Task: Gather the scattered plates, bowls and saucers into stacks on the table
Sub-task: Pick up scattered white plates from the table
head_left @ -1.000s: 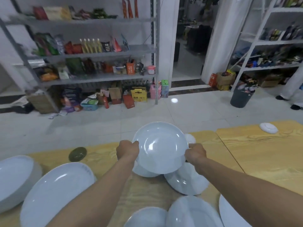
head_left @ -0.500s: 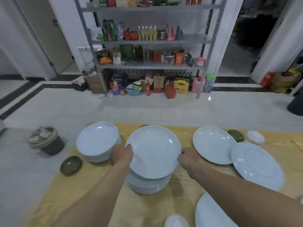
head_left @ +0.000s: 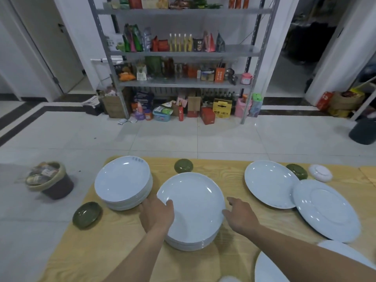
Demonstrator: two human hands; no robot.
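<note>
A stack of white plates [head_left: 193,208] stands at the middle of the wooden table [head_left: 240,259]. My left hand [head_left: 156,215] rests on the top plate's left rim, thumb over the edge. My right hand [head_left: 240,217] is at the right rim with fingers spread, just touching or barely off it. A second white stack [head_left: 123,182] stands to the left. Two single white plates lie on the right, one [head_left: 269,184] overlapped by a larger flat one [head_left: 327,210]. Green saucers sit at the left [head_left: 87,214], behind the middle stack [head_left: 183,165] and at the far right [head_left: 297,171].
A small white upturned saucer [head_left: 320,173] lies at the far right edge. Another white plate [head_left: 270,269] shows at the bottom right. A waste basket [head_left: 49,180] stands on the tiled floor left of the table. A metal shelf rack [head_left: 183,51] fills the back wall.
The view swung left along the table. The white plate I carried in both hands has come down onto the middle stack, and my right hand's fingers have opened off its rim.
</note>
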